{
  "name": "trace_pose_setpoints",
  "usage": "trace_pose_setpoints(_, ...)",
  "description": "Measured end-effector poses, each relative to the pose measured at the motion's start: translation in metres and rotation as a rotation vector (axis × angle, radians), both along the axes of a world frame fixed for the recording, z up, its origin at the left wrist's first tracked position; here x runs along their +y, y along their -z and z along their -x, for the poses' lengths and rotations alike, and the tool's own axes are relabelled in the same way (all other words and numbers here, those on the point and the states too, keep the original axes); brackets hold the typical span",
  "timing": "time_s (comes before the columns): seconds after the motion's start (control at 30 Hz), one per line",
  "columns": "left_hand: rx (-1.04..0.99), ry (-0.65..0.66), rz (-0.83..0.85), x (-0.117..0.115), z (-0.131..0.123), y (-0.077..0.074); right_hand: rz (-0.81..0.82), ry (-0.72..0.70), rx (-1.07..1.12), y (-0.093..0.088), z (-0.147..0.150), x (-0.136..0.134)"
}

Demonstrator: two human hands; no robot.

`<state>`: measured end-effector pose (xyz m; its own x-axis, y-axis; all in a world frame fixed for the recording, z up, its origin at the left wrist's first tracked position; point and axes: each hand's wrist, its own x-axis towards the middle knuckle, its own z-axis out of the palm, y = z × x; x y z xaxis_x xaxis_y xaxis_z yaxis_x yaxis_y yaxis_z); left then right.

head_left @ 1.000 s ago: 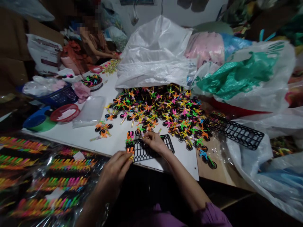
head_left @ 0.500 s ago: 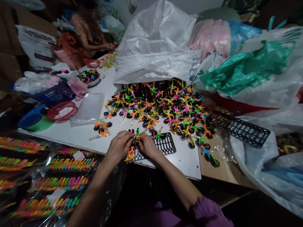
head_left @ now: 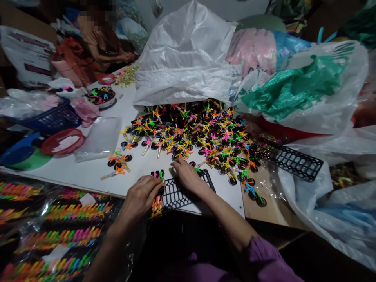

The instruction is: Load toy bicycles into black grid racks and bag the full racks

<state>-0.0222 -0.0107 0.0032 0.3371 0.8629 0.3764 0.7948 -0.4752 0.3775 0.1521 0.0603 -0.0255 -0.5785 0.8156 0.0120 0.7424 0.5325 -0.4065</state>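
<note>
Left hand (head_left: 141, 199) closed around a stack of toy bikes (head_left: 157, 194), fingers wrapped on its upper side. Stack's long axis runs near vertical in view, toward and away from the wearer, tilted slightly; the far end, with pink and green parts and black wheels, points up the table, and the orange end hangs past the near edge of the white board (head_left: 73, 172).

Right hand (head_left: 188, 179) half-curled, palm down, fingertips reaching toward the toy pile (head_left: 190, 133). Cannot tell whether it pinches anything. Hand lies over the upper part of a black grid rack (head_left: 182, 192), just beside the stack.

Second rack (head_left: 286, 158) lies angled past the pile, at right. White sack (head_left: 182, 66) behind pile. Sealed packs (head_left: 58, 235) at lower left. Co-worker (head_left: 100, 43) sits at far end of board.
</note>
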Motion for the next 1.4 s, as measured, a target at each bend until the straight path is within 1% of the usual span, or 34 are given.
trace_pose_setpoints(0.03,0.009,-0.016,0.012,-0.002,-0.001,-0.001,-0.041,0.003,-0.064,0.000,0.001,0.004)
trace_pose_setpoints(0.13,0.026,-0.057,0.046,-0.004,-0.005,-0.003,-0.102,-0.062,-0.206,0.004,0.000,0.012)
trace_pose_setpoints(0.23,0.052,-0.051,0.030,-0.003,-0.008,-0.001,-0.110,-0.099,-0.218,0.004,-0.019,0.009)
trace_pose_setpoints(0.3,0.062,-0.035,-0.004,-0.001,-0.010,0.001,-0.111,-0.086,-0.185,-0.001,-0.033,0.003)
trace_pose_setpoints(0.37,0.065,-0.023,-0.042,0.000,-0.010,0.004,-0.108,-0.011,-0.170,-0.004,-0.039,-0.001)
trace_pose_setpoints(0.4,0.069,-0.018,-0.057,0.001,-0.010,0.004,-0.099,0.051,-0.175,-0.005,-0.037,-0.001)
trace_pose_setpoints(0.5,0.091,-0.014,-0.079,0.000,-0.011,0.005,-0.026,0.249,-0.230,-0.004,-0.022,0.006)
trace_pose_setpoints(0.57,0.105,-0.025,-0.078,-0.002,-0.013,0.003,0.030,0.315,-0.232,-0.006,-0.014,0.013)
trace_pose_setpoints(0.63,0.121,-0.047,-0.064,-0.003,-0.014,0.001,0.074,0.343,-0.140,-0.011,-0.012,0.014)
trace_pose_setpoints(0.67,0.132,-0.058,-0.054,-0.002,-0.014,0.000,0.097,0.349,-0.051,-0.015,-0.013,0.012)
trace_pose_setpoints(0.77,0.145,-0.087,-0.040,0.008,-0.015,0.001,0.160,0.316,0.306,-0.019,-0.019,-0.008)
trace_pose_setpoints(0.83,0.135,-0.102,-0.050,0.018,-0.015,0.004,0.208,0.275,0.466,-0.013,-0.018,-0.029)
trace_pose_setpoints(0.93,0.137,-0.104,-0.058,0.032,-0.014,0.005,0.321,0.310,0.521,0.007,-0.010,-0.056)
trace_pose_setpoints(1.0,0.122,-0.111,-0.081,0.033,-0.013,0.001,0.347,0.334,0.564,0.019,-0.003,-0.066)
trace_pose_setpoints(1.03,0.094,-0.133,-0.105,0.030,-0.012,-0.002,0.332,0.322,0.590,0.024,0.000,-0.068)
trace_pose_setpoints(1.1,0.016,-0.196,-0.140,0.018,-0.011,-0.011,0.282,0.252,0.589,0.028,0.004,-0.070)
trace_pose_setpoints(1.13,-0.023,-0.213,-0.127,0.009,-0.010,-0.014,0.258,0.215,0.559,0.029,0.005,-0.070)
trace_pose_setpoints(1.2,-0.064,-0.176,-0.039,-0.011,-0.011,-0.017,0.215,0.156,0.472,0.029,0.006,-0.072)
trace_pose_setpoints(1.27,-0.056,-0.106,0.040,-0.029,-0.014,-0.013,0.184,0.121,0.383,0.028,0.007,-0.073)
trace_pose_setpoints(1.3,-0.045,-0.087,0.044,-0.035,-0.016,-0.009,0.173,0.111,0.337,0.028,0.008,-0.074)
trace_pose_setpoints(1.4,-0.021,-0.101,-0.039,-0.042,-0.022,0.003,0.145,0.090,0.199,0.026,0.014,-0.074)
